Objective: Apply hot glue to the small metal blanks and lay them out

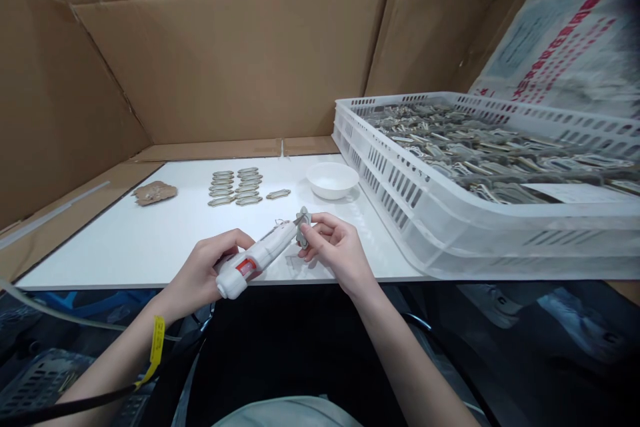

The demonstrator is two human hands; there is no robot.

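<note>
My left hand (213, 265) is wrapped round a white handheld tool (260, 255) with a red window in its body. The tool's thin tip meets a small grey metal piece (303, 227), pinched upright between the thumb and fingers of my right hand (336, 245). Both hands are over the front edge of a white table (150, 247). Beyond them lie two columns of similar flat pieces (249, 188), with a single piece (279, 194) to their right.
A shallow white bowl (333, 180) stands behind my right hand. At the right, a large white perforated crate (425, 227) holds many metal pieces in rows. Torn brown paper (155, 193) lies at the left. Cardboard walls (225, 67) enclose the back and left.
</note>
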